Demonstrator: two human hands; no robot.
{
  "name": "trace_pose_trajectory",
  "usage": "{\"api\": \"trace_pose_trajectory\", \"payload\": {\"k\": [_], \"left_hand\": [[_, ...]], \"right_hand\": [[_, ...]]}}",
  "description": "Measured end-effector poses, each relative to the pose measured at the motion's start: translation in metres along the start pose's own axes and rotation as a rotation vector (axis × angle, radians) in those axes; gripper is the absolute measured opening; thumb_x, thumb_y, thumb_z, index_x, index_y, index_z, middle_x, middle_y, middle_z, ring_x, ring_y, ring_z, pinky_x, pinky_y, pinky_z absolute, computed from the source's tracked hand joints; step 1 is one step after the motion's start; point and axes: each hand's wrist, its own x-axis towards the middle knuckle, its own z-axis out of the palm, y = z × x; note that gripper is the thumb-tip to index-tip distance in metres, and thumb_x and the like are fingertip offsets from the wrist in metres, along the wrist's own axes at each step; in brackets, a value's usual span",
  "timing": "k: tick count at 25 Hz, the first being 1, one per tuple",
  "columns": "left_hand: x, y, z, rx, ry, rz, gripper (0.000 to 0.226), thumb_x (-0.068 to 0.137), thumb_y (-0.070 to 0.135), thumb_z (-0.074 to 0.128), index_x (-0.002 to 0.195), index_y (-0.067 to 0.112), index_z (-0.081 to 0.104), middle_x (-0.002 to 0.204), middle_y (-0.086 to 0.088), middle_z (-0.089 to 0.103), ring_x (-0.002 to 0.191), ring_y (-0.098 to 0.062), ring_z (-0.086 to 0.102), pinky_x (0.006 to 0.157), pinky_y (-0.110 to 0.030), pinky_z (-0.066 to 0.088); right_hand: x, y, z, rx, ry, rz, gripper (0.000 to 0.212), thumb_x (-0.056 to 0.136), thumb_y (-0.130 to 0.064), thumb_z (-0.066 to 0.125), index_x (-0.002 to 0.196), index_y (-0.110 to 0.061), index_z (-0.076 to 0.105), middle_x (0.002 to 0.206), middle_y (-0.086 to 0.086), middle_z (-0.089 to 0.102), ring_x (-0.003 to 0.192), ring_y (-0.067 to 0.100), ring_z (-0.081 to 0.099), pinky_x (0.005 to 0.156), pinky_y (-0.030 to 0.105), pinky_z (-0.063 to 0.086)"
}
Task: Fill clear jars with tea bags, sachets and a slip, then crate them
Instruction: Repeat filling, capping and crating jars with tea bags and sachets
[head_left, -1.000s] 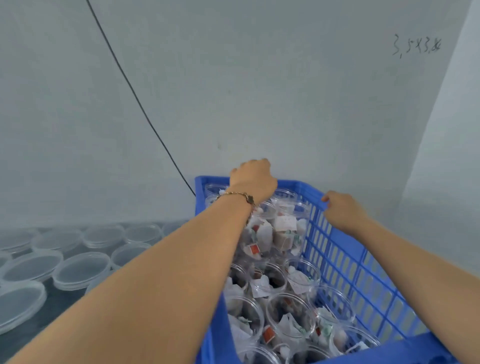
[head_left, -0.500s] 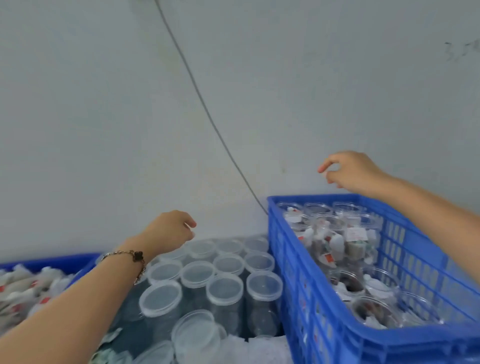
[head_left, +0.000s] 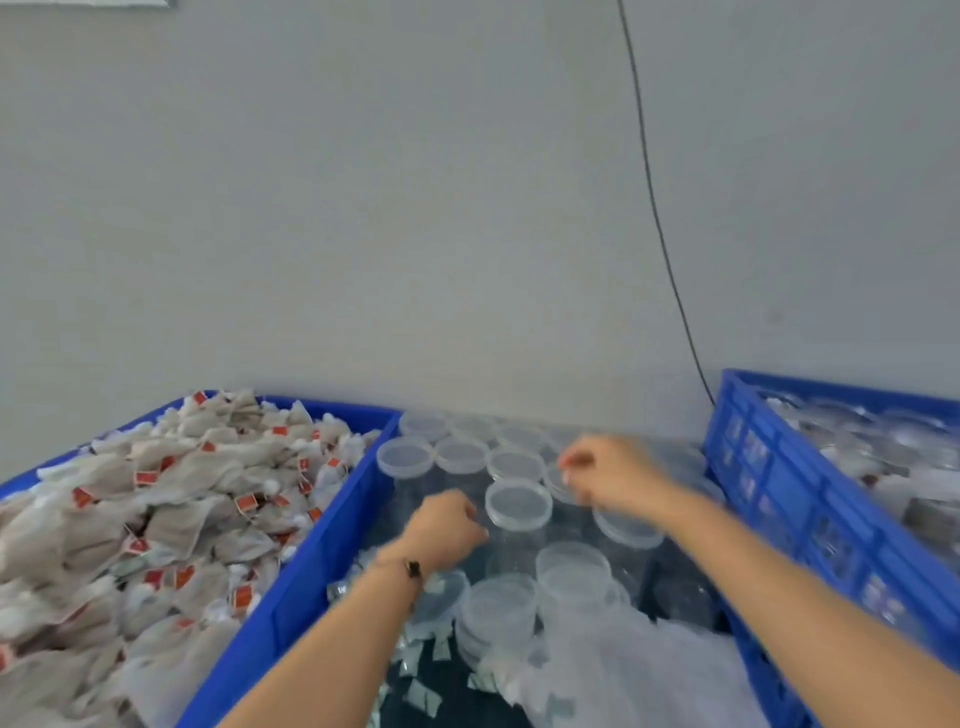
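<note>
Clear jars with lids stand in a group between two blue crates. My left hand (head_left: 447, 530) hangs with loosely curled fingers at the left side of one lidded jar (head_left: 517, 504); its fingertips are at the jar's wall and no grip shows. My right hand (head_left: 608, 473) hovers over the lids farther back, with curled fingers above another lid (head_left: 563, 486) and nothing in it. The left crate (head_left: 291, 587) is heaped with tea bags (head_left: 171, 509) with red tags. Small sachets (head_left: 421, 691) lie scattered near the front. The right crate (head_left: 779, 499) holds blurred filled jars (head_left: 883, 452).
A crumpled white plastic bag (head_left: 623, 670) lies at the front between the crates. A stack of loose lids (head_left: 493, 613) sits beside it. A grey wall stands close behind, with a thin black cable (head_left: 654, 208) running down it to the right crate's corner.
My view has swung left, from the right crate to the jars and the tea bag crate. Both hands have left the right crate and come down over the lidded jars.
</note>
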Motion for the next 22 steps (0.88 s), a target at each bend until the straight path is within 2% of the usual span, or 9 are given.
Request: {"api": "trace_pose_trajectory", "payload": {"k": [3,6,8,11,14,16,18,20,22], "left_hand": [[0.022,-0.015,0.030,-0.022,-0.087,-0.105,0.043,0.083,0.026,0.068,0.119,0.006,0.056,0.125,-0.010,0.058,0.112,-0.025,0.057,0.087,-0.028,0.047],[0.047,-0.023,0.052,-0.135,-0.100,-0.167,0.097,0.078,0.036,0.073,0.150,0.001,0.018,0.152,-0.014,0.031,0.138,-0.028,0.034,0.110,-0.031,0.034],[0.057,-0.022,0.059,-0.260,-0.084,-0.109,0.114,0.073,0.036,0.078,0.154,0.006,0.003,0.157,-0.008,0.022,0.144,-0.024,0.025,0.111,-0.030,0.029],[0.059,-0.016,0.063,-0.402,0.022,0.038,0.078,0.065,0.025,0.081,0.131,0.029,0.040,0.134,0.009,0.051,0.127,-0.012,0.046,0.100,-0.027,0.042],[0.045,-0.004,0.044,-0.472,0.164,0.182,0.058,0.060,0.018,0.081,0.098,0.050,0.050,0.100,0.029,0.061,0.095,0.009,0.054,0.074,-0.008,0.044],[0.029,0.005,0.024,-0.436,0.234,0.258,0.065,0.059,0.023,0.083,0.108,0.047,0.048,0.105,0.024,0.056,0.097,0.006,0.054,0.081,-0.013,0.048],[0.008,0.008,0.007,-0.345,0.252,0.294,0.081,0.059,0.032,0.085,0.125,0.031,0.039,0.120,0.015,0.045,0.106,-0.006,0.052,0.090,-0.028,0.049],[-0.016,0.002,-0.001,-0.290,0.216,0.356,0.086,0.058,0.038,0.085,0.126,0.030,0.033,0.123,0.014,0.045,0.107,-0.007,0.053,0.089,-0.031,0.050],[-0.038,-0.010,-0.002,-0.230,0.173,0.411,0.084,0.058,0.040,0.085,0.119,0.039,0.026,0.118,0.019,0.051,0.102,0.002,0.055,0.084,-0.024,0.051]], "right_hand": [[0.013,0.020,0.059,0.047,-0.107,0.161,0.013,0.082,-0.012,0.057,0.092,-0.008,0.064,0.080,0.004,0.064,0.072,0.017,0.059,0.067,0.033,0.047],[0.032,0.025,0.079,0.097,-0.079,0.234,0.028,0.084,-0.014,0.057,0.112,-0.012,0.058,0.102,0.005,0.067,0.088,0.019,0.060,0.068,0.027,0.045],[0.040,0.021,0.086,0.170,-0.074,0.257,0.048,0.086,-0.011,0.053,0.133,-0.014,0.042,0.115,0.007,0.061,0.086,0.016,0.054,0.060,0.019,0.041],[0.044,0.018,0.089,0.240,-0.051,0.233,0.047,0.083,-0.002,0.047,0.129,-0.012,0.042,0.110,0.003,0.059,0.084,0.012,0.053,0.057,0.017,0.038],[0.033,0.002,0.073,0.309,-0.003,0.163,0.042,0.084,-0.006,0.054,0.122,-0.019,0.041,0.120,0.002,0.054,0.097,0.012,0.050,0.067,0.017,0.038],[0.022,-0.009,0.057,0.320,0.054,0.128,0.066,0.085,-0.027,0.064,0.142,-0.017,0.032,0.136,0.003,0.048,0.112,0.011,0.048,0.080,0.016,0.038],[0.005,-0.023,0.041,0.221,0.085,0.115,0.098,0.073,-0.057,0.067,0.148,-0.014,0.021,0.149,0.003,0.035,0.133,0.018,0.037,0.099,0.027,0.035],[-0.017,-0.040,0.031,-0.079,0.071,0.082,0.118,0.057,-0.081,0.054,0.149,-0.015,0.020,0.151,0.003,0.030,0.138,0.022,0.027,0.105,0.036,0.032],[-0.039,-0.053,0.033,-0.415,0.077,-0.013,0.123,0.048,-0.093,0.037,0.143,-0.015,0.030,0.143,0.001,0.039,0.132,0.022,0.032,0.100,0.036,0.036]]}}
